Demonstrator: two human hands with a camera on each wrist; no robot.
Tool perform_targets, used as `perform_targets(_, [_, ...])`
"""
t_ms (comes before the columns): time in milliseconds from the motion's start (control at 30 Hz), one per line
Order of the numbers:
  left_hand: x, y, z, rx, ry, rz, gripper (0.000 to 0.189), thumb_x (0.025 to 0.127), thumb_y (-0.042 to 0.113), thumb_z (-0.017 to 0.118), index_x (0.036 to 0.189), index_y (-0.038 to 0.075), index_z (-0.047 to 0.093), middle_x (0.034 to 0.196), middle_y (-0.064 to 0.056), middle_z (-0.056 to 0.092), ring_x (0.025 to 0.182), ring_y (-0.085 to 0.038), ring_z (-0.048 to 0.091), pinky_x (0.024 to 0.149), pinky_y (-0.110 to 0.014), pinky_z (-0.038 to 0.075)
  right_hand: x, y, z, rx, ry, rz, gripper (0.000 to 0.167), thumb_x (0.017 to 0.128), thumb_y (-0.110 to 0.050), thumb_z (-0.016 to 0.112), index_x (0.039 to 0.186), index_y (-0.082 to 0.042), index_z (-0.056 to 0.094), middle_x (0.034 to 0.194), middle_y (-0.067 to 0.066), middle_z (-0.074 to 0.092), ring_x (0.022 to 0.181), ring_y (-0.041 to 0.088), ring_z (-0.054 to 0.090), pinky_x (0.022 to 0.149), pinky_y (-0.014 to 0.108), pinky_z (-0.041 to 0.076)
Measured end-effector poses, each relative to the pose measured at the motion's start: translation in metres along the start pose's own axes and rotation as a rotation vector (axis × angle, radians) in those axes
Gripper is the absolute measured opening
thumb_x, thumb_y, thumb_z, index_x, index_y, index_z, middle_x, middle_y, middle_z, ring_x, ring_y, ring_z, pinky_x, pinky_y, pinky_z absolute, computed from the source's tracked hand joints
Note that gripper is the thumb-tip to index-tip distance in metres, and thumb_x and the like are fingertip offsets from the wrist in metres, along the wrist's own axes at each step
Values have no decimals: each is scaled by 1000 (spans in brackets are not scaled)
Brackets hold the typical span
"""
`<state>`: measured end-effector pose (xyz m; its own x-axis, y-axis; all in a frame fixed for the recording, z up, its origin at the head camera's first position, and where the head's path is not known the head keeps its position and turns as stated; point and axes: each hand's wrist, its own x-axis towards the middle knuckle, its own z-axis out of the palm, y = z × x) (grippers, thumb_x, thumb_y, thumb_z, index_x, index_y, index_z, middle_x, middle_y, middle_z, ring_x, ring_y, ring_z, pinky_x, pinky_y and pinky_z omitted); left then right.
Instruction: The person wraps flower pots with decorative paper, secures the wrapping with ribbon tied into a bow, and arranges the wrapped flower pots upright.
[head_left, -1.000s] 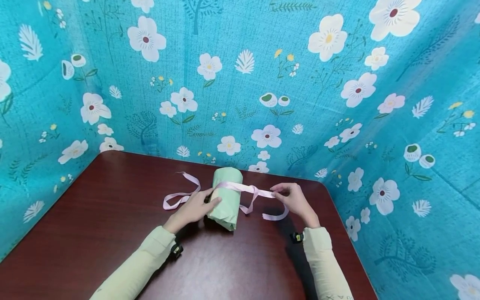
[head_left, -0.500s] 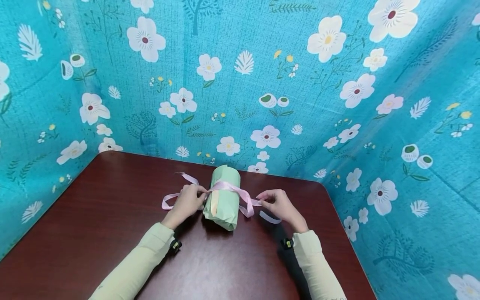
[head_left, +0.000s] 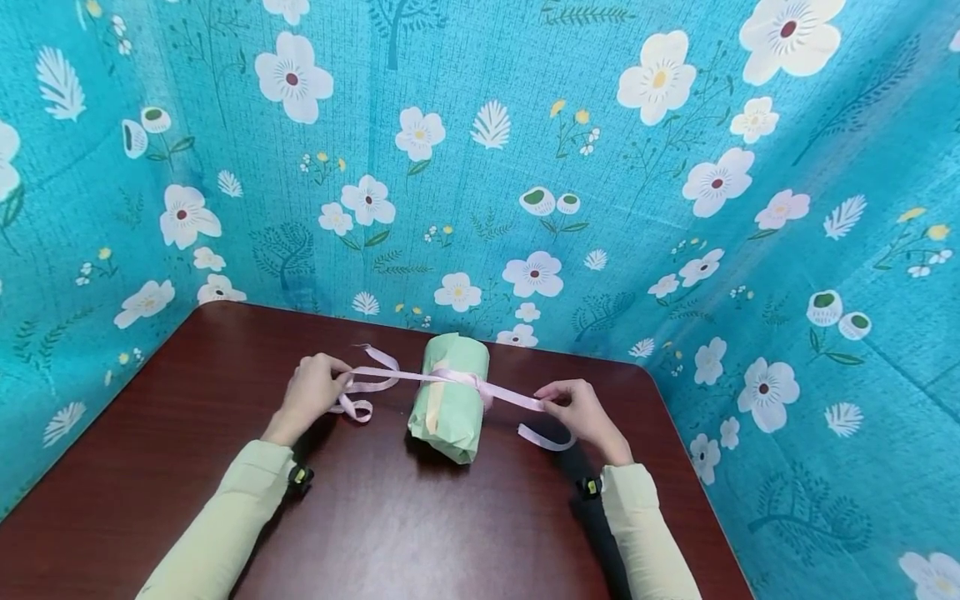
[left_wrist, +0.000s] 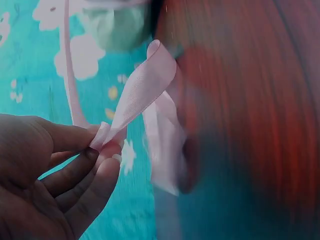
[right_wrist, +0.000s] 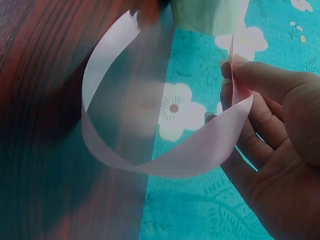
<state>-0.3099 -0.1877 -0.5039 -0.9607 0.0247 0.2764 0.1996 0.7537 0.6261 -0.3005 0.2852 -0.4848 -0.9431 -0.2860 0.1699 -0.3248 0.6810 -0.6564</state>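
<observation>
A package wrapped in light green paper (head_left: 457, 417) lies on the table, with a pink ribbon (head_left: 513, 397) drawn across its upper part and crossed near its right side. To the left of it, my left hand (head_left: 306, 396) pinches one length of the ribbon between thumb and fingertips; the loose tail loops down in the left wrist view (left_wrist: 142, 90). On the right, my right hand (head_left: 581, 412) pinches the other length, and its free end curls below the fingers (right_wrist: 245, 70). Both lengths look taut between the hands. A pale strip (head_left: 433, 404) shows on the paper's left side.
The dark red-brown wooden table (head_left: 420, 533) has rounded far corners. A turquoise curtain with white flowers (head_left: 480, 208) hangs behind it and along its sides. Loose ribbon coils lie left of the package.
My left hand has left the package's side, taken a ribbon length and pulled it left. The ribbon loop at the right has drawn tight. My right hand moved in, then back out.
</observation>
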Motion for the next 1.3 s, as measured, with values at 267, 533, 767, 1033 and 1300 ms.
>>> perform_targets(267, [-1, -29, -24, 45, 10, -80, 15, 93, 15, 70, 97, 6, 81, 99, -20, 76, 86, -42, 70, 64, -56, 53, -6, 9, -5, 9, 19, 23, 11, 89, -8, 78, 97, -15, 81, 92, 2, 77, 75, 20, 64, 61, 30, 56])
perform_targets(533, [-1, -28, -27, 19, 65, -46, 14, 94, 18, 71, 95, 7, 80, 88, -15, 76, 69, -28, 66, 52, -40, 48, -9, 8, -18, 5, -29, 0, 19, 87, -3, 79, 106, -5, 78, 89, 4, 76, 76, 18, 68, 70, 27, 59])
perform_targets(767, [3, -19, -36, -1, 126, -21, 15, 94, 21, 71, 93, 9, 79, 79, -9, 74, 66, -24, 60, 54, -37, 42, -14, 2, -47, -68, 36, -38, 23, 83, 2, 80, 105, -6, 77, 87, 5, 76, 76, 18, 71, 68, 23, 58])
perform_targets(1033, [4, -8, -42, -32, 169, 9, 15, 95, 20, 70, 97, 7, 78, 73, -6, 70, 63, -20, 55, 56, -34, 39, -15, 5, -53, -110, 193, -38, 19, 83, 2, 81, 100, -5, 78, 85, 8, 76, 73, 19, 71, 64, 22, 57])
perform_targets(1300, [4, -16, -37, -20, -13, -23, 20, 97, 21, 68, 100, 3, 77, 71, -5, 66, 66, -21, 55, 51, -33, 41, -15, 0, -16, -96, -235, 13, 32, 88, -10, 79, 117, 2, 72, 107, 17, 74, 89, 21, 67, 77, 34, 59])
